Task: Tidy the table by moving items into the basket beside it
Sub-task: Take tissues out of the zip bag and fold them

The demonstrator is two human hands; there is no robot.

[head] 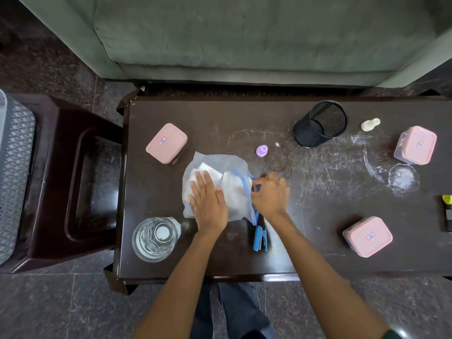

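A clear zip bag (220, 167) with a blue seal strip and white paper inside lies in the middle of the dark table (220, 118). My left hand (209, 201) lies flat on the bag, fingers spread. My right hand (270, 194) pinches the blue strip at the bag's right edge. A grey lattice basket (14, 167) stands at the far left, beyond a dark stool (73, 182).
On the table: three pink lidded boxes (166, 143) (415, 145) (367, 236), a water bottle (156, 238), a blue stapler (259, 238), a black mesh pen cup (320, 123), a purple cap (262, 150), a cream piece (370, 124), a clear dish (403, 178), a yellow highlighter (447, 211). A green sofa (244, 33) stands behind.
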